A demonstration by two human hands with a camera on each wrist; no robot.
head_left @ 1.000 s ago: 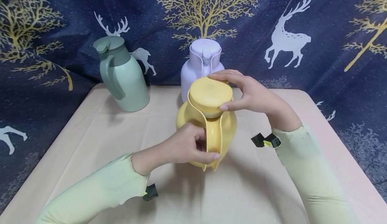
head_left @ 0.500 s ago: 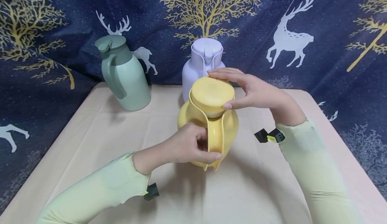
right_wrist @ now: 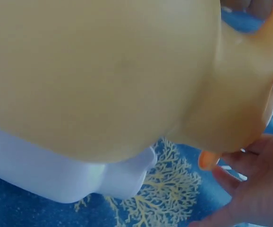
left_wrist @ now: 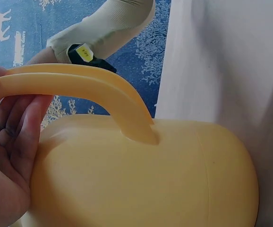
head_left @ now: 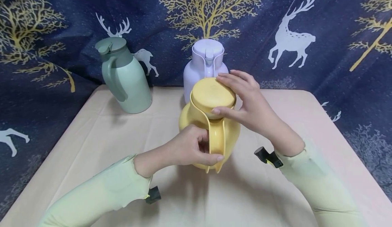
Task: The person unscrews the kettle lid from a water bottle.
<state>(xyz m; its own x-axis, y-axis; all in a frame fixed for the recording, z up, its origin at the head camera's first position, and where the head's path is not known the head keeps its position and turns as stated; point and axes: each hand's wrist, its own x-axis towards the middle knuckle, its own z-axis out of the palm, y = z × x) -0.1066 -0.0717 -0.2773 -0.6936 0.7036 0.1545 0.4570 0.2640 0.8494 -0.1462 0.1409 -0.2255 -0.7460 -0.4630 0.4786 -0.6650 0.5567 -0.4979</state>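
A yellow thermos jug [head_left: 188, 118] stands in the middle of the head view, its handle [head_left: 216, 138] toward me. My left hand [head_left: 190, 148] grips that handle, thumb across its front edge; the left wrist view shows the palm [left_wrist: 13, 175] beside the jug's body. Around the round yellow lid [head_left: 211, 96] lies my right hand [head_left: 252, 104], thumb at the front and fingers over the far right rim. In the right wrist view, the jug's body [right_wrist: 103, 85] fills much of the picture and the right hand [right_wrist: 259, 184] is partly cut off.
Close behind the yellow jug stands a lilac jug [head_left: 190, 79], partly hidden. A green jug [head_left: 131, 84] is at the back left of the cloth-covered table [head_left: 116, 135]. A dark blue backdrop [head_left: 245, 50] with deer and trees hangs behind.
My right hand has turned on the lid: its thumb slid left along the front and the wrist dropped lower. The left hand and the jug look unmoved.
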